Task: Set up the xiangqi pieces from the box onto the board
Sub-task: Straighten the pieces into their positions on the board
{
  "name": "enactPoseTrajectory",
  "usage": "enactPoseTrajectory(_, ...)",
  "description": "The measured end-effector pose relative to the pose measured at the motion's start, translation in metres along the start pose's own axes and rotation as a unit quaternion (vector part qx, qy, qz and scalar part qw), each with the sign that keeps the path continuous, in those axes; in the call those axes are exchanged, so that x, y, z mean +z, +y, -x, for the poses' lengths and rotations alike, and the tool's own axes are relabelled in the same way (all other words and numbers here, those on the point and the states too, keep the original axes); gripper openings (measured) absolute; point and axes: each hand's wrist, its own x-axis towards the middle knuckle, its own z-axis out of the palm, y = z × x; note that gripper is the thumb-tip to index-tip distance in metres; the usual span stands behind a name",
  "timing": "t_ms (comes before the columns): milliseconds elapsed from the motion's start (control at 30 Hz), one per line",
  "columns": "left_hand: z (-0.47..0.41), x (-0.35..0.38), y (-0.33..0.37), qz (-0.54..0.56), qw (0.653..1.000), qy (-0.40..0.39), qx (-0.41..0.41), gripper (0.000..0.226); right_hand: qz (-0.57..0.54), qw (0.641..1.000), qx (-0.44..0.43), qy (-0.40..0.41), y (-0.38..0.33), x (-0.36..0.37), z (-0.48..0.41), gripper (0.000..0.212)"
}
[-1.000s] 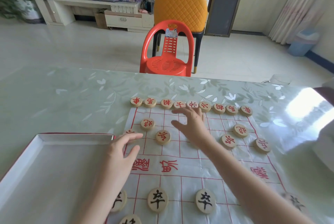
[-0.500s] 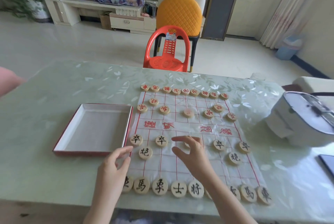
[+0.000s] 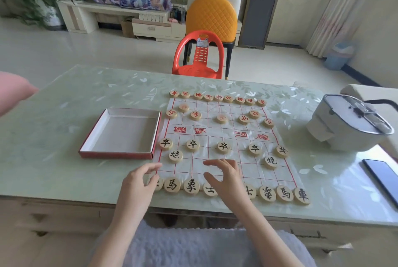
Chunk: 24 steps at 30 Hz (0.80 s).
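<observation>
Presently on view: one xiangqi board [image 3: 221, 135], a thin white sheet with red lines, lying flat on a pale green table [image 3: 64, 115]. Far row of red pieces [image 3: 218, 97], nine in a line along the far edge, with two red cannons [image 3: 184, 107] and five red soldiers [image 3: 195, 115] in front of them. Five black soldiers [image 3: 223, 147] in a row on the near half; two black cannons [image 3: 176, 155] just behind them, one toward each side. Near row of black pieces [image 3: 172, 184] along the near edge, partly hidden by the hands. Box [image 3: 120, 133], red outside and white inside, just beside the board's left edge. Left hand [image 3: 137, 182] over the board's near left corner, fingers loosely curved, grasping nothing. Right hand [image 3: 226, 176] over the middle of the near row, fingers spread and relaxed, likewise holding nothing; whether either touches the sheet I cannot tell. To the right, well apart, a white lidded pot [image 3: 349, 124] and a dark phone [image 3: 383, 176]. Beyond the table, a red plastic chair [image 3: 200, 57].
</observation>
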Motion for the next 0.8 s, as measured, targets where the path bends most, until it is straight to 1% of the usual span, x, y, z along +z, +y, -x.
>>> enactPoseTrajectory(100,-0.010,-0.002,-0.007,-0.014,1.000,-0.002,0.011,0.028,-0.003,1.000,0.006,-0.007,0.005,0.007,-0.005,0.030)
enactPoseTrajectory(233,-0.014,0.006,-0.021,-0.042,0.998,-0.040,0.001,0.030,0.037,0.998,0.010,-0.050,0.008,0.019,-0.005,0.035)
enactPoseTrajectory(367,-0.019,0.014,-0.027,-0.090,0.992,-0.071,0.044,0.033,0.088,0.994,0.001,-0.069,0.014,0.023,-0.011,0.043)
enactPoseTrajectory(433,-0.021,0.013,-0.034,-0.108,0.990,-0.081,0.049,0.035,0.112,0.991,-0.003,-0.074,0.018,0.025,-0.012,0.047)
enactPoseTrajectory(567,-0.025,0.002,-0.052,-0.128,0.989,-0.074,0.021,0.043,0.156,0.984,-0.034,-0.076,0.026,0.031,-0.009,0.048)
enactPoseTrajectory(800,-0.026,0.002,-0.060,-0.130,0.986,-0.102,0.006,0.047,0.148,0.985,-0.052,-0.077,0.023,0.038,-0.010,0.052)
